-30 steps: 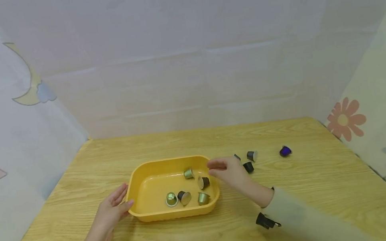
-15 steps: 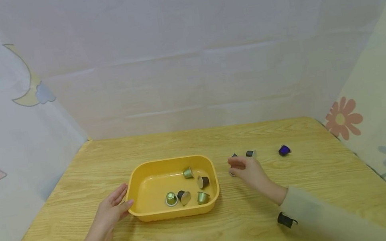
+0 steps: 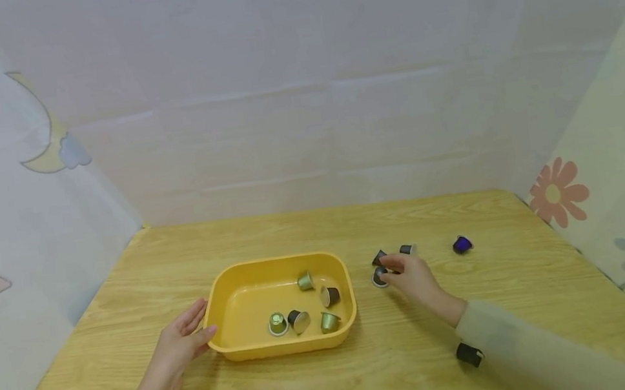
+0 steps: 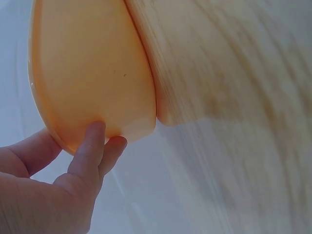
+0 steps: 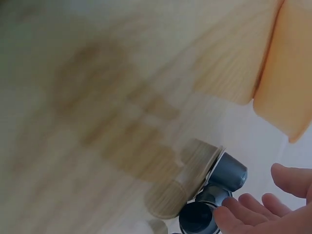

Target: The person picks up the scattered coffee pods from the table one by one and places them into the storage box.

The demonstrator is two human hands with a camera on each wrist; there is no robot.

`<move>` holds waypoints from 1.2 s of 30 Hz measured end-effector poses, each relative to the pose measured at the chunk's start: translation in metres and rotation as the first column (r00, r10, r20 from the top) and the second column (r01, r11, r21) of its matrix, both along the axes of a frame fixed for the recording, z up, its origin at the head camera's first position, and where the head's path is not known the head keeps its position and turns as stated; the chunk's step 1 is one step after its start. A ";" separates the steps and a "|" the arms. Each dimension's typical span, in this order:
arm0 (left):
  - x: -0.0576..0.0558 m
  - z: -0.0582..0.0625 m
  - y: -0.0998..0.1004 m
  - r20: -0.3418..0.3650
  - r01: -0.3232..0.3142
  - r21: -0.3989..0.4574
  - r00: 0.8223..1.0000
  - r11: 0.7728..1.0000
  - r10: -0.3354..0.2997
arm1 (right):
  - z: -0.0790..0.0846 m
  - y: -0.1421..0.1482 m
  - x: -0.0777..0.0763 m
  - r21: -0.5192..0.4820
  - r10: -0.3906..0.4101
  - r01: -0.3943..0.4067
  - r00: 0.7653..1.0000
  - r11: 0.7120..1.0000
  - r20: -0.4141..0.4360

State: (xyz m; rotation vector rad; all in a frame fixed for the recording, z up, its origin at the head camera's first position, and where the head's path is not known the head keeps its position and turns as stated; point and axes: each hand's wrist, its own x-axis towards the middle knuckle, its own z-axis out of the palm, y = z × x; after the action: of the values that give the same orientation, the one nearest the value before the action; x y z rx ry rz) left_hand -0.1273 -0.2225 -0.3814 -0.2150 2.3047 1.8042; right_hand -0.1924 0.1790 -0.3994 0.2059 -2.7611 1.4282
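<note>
A yellow tray [image 3: 284, 348] stands on the table with several green and dark coffee capsules [image 3: 298, 320] inside. My left hand [image 3: 175, 345] holds the tray's left end, thumb over the rim and fingers against the outer wall [image 4: 97, 68]. To the tray's right, my right hand [image 3: 416, 280] reaches over a small group of dark coffee capsules. One dark capsule [image 3: 379, 277] sits rim-down by its fingertips; another [image 3: 379, 258] lies just behind. In the right wrist view the thumb is spread from the fingers, close to a dark capsule [image 5: 228, 171]; whether they touch the group cannot be told.
A third dark capsule [image 3: 408, 249] lies behind the right hand. Farther right is a purple-blue capsule [image 3: 462, 244]. The wooden table [image 3: 270, 232] ends at a pale cloth backdrop [image 3: 306, 144], with printed cloth at both sides.
My right hand has moved right, from the tray's right rim to the dark capsules, its fingers coming over them. The left hand and the tray have stayed in place.
</note>
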 end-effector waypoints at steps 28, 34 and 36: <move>-0.001 0.000 0.001 0.008 0.001 -0.009 1.000 1.000 -0.001 | -0.010 0.003 -0.019 0.055 -0.045 0.038 0.991 0.998 0.125; -0.001 0.000 0.000 0.007 0.006 -0.008 1.000 1.000 -0.006 | -0.008 0.001 -0.020 0.079 -0.046 0.037 0.991 0.996 0.122; -0.001 0.000 0.000 0.006 0.004 -0.010 1.000 1.000 -0.004 | -0.007 0.000 -0.020 0.084 -0.056 0.045 0.990 0.995 0.132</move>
State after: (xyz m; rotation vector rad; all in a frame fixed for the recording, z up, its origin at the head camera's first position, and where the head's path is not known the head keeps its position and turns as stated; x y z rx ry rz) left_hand -0.1282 -0.2227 -0.3813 -0.2171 2.3091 1.7884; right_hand -0.2126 0.1785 -0.4062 0.0424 -2.9112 1.3682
